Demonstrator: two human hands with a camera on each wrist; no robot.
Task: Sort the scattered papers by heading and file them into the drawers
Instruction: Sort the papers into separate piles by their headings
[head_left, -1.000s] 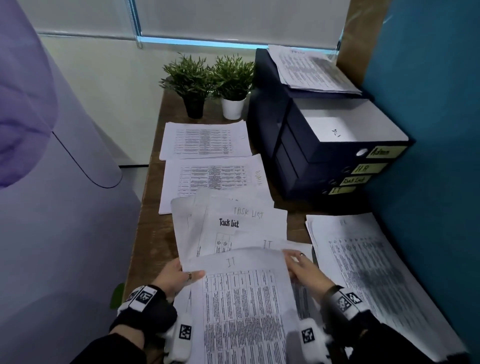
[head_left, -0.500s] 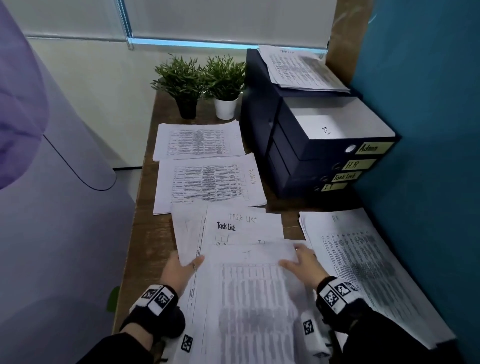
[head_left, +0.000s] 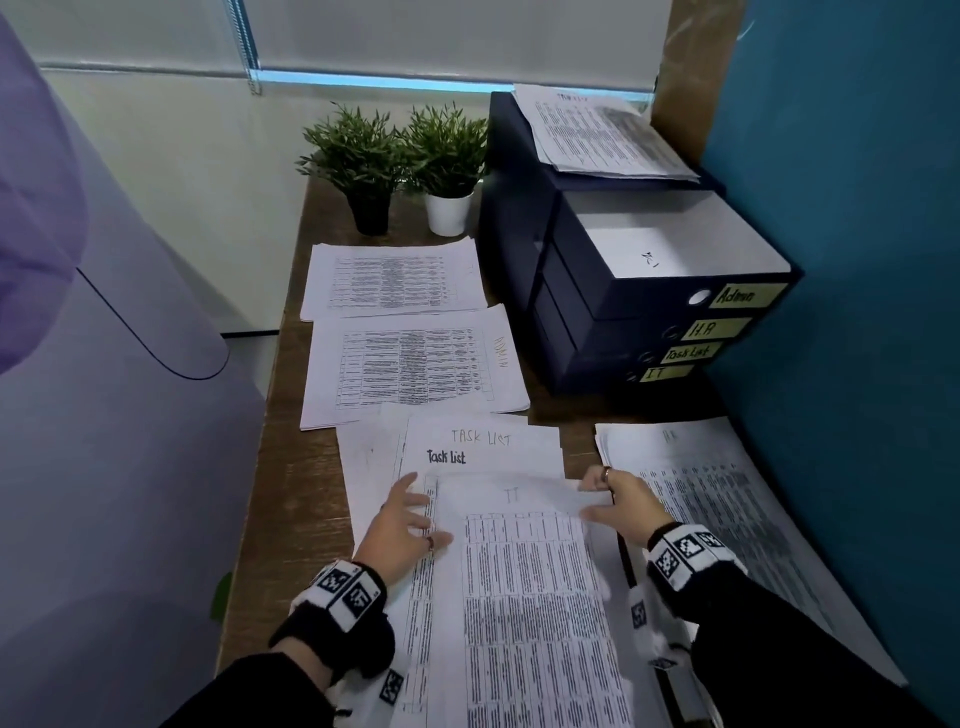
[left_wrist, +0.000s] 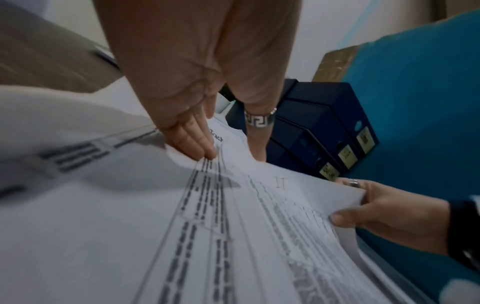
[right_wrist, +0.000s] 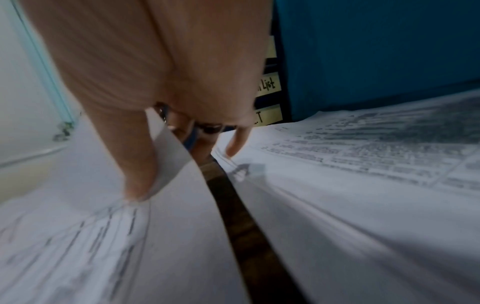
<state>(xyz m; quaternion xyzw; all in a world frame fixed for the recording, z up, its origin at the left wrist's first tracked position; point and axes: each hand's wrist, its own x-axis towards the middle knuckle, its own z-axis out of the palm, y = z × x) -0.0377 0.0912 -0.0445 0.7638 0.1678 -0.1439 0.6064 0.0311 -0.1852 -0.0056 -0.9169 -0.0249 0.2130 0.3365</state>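
Right hand (head_left: 621, 501) pinches the printed "IT" sheet (head_left: 524, 571); left hand (head_left: 400, 525), fingers seemingly straight, presses it.

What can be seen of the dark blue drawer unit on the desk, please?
The dark blue drawer unit stands at the desk's far right, against the teal partition. It has four stacked drawers with yellow labels: Admin, H.R, Task List and IT, top to bottom. The top drawer is pulled open and shows a white sheet; the other three look closed. A stack of printed papers lies on top. No hand touches it.

Wooden desk (head_left: 291, 499) bears paper stacks (head_left: 415, 364), drawer unit (head_left: 597, 312), plants (head_left: 363, 171).
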